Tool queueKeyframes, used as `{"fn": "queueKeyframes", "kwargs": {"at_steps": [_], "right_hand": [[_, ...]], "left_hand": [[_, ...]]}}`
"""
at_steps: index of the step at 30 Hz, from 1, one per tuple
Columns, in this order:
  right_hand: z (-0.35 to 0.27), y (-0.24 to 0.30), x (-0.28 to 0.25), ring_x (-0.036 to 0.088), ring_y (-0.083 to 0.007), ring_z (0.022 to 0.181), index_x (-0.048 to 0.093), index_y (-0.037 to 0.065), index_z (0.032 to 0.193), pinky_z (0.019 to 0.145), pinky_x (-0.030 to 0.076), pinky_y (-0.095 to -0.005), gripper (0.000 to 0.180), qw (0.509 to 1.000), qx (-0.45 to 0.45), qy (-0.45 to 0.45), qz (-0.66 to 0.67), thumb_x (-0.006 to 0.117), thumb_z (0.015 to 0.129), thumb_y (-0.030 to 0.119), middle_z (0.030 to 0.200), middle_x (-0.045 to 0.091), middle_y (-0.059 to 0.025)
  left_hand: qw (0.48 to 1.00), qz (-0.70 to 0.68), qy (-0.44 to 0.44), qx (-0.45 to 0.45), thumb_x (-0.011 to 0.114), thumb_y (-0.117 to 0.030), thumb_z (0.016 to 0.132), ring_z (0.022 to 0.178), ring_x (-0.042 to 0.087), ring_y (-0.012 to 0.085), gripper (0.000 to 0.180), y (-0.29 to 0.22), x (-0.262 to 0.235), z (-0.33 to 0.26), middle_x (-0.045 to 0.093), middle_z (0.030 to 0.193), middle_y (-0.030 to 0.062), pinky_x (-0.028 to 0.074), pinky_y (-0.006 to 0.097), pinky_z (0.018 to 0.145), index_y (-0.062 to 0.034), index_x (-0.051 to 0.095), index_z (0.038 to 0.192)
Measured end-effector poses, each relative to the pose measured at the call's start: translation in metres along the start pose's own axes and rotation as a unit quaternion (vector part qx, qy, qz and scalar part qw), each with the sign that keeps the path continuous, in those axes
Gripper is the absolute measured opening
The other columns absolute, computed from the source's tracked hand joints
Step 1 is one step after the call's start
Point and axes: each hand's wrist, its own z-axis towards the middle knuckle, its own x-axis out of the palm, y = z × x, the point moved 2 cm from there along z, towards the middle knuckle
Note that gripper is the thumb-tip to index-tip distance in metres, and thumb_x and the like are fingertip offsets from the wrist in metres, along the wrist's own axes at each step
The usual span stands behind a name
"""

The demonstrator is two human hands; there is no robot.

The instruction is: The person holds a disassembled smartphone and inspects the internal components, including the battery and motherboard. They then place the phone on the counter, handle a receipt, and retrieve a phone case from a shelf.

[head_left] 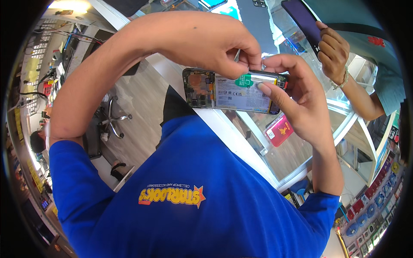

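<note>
A smartphone (241, 97) with its back cover off is held level in front of my chest. Its large grey battery with a green round sticker shows, and the camera and board end lies to the left. My right hand (301, 92) grips the phone's right end, thumb pressed on the battery and fingers around the far side. My left hand (230, 49) reaches over from the far side, its thumb and fingers pinched together at the phone's far edge. Whatever lies between those fingertips is too small or hidden to make out.
Beneath the phone runs a glass-topped counter with a white frame (223, 129). A red box (278, 130) shows through the glass. Across the counter, another person's hand (333, 53) holds a dark phone (302, 23). A wheeled chair base (112, 118) stands on the floor at left.
</note>
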Motion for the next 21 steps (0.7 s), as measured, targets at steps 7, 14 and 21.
{"fn": "queueKeyframes", "kwargs": {"at_steps": [7,14,21], "right_hand": [[-0.015,-0.018,0.001,0.065,-0.0159,0.105,0.071,0.001,0.116,0.089,0.053,-0.0299,0.024,0.983,-0.055,-0.032,-0.174,0.072,0.092,-0.003,0.118,0.065,-0.0084],[-0.008,-0.016,0.006,0.067,-0.0197,0.085,0.077,0.008,0.107,0.073,0.053,-0.0305,0.022,0.948,-0.138,-0.073,-0.276,0.075,0.086,0.0,0.095,0.068,-0.0076],[-0.006,-0.014,0.007,0.067,-0.0211,0.082,0.077,0.009,0.107,0.069,0.052,-0.0314,0.022,0.935,-0.159,-0.065,-0.31,0.074,0.086,0.0,0.094,0.067,-0.0077]], "left_hand": [[0.997,0.01,0.075,0.018,0.062,-0.02,0.097,0.068,0.061,0.0136,0.025,0.002,0.004,0.028,0.069,0.078,0.0066,0.05,0.031,0.065,-0.0033,0.072,0.113],[0.981,-0.041,0.181,0.056,0.057,-0.022,0.1,0.104,0.068,0.0268,0.034,0.0,-0.02,0.024,0.073,0.116,0.0166,0.051,0.037,0.095,-0.0039,0.069,0.127],[0.983,-0.07,0.152,0.077,0.056,-0.02,0.101,0.104,0.068,0.0255,0.034,0.004,-0.021,0.016,0.073,0.116,0.0164,0.052,0.037,0.094,-0.0012,0.069,0.126]]}}
